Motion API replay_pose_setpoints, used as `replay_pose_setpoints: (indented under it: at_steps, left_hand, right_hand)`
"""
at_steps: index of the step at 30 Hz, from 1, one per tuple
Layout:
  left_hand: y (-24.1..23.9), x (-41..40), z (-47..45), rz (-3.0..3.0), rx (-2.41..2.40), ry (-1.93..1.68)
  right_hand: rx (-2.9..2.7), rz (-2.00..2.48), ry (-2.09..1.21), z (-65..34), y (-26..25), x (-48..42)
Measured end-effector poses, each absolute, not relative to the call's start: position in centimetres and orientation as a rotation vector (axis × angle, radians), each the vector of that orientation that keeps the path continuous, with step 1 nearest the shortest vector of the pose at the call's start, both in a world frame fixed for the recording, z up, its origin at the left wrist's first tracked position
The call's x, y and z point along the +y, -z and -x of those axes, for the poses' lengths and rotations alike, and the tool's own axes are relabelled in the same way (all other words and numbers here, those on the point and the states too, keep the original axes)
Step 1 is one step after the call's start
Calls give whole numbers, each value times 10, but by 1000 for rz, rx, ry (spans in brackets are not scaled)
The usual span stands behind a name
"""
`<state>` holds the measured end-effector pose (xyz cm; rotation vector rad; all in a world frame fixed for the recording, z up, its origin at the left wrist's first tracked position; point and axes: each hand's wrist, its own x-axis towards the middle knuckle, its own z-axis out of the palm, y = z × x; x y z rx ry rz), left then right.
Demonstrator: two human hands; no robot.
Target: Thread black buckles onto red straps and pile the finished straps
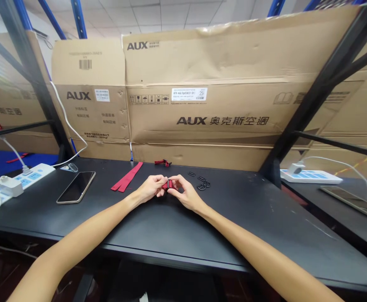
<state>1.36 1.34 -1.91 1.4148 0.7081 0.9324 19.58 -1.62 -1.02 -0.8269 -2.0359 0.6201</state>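
Between my two hands is a short piece of red webbing strap (pixel 165 185) with a dark slide buckle (pixel 170 184) on it. My left hand (pixel 152 187) pinches the strap from the left, its fingers closed. On the other side, my right hand (pixel 185 193) has thumb and fingers closed on the buckle and the strap around it. Fingers hide part of both. Flat red strips of strap (pixel 128 177) lie to the left of my hands. Several loose black buckles and rings (pixel 203 183) lie to the right. Behind my hands rests a small red strap with black fittings (pixel 162 162).
A phone (pixel 76 187) lies on the black table (pixel 177 235) at left, beside a white power strip (pixel 34 178) with cables. Cardboard panels (pixel 227 100) stand along the back. Black metal posts (pixel 306 96) rise at both sides. Another power strip (pixel 312 176) is at far right.
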Motion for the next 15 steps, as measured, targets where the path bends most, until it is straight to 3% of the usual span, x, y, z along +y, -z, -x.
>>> replay_pose_setpoints:
  at_steps: [15]
  left_hand:
    - [10,2,-21,-1480,707,-1033]
  right_hand:
    - [-2001,812,-600,-193,13,-18]
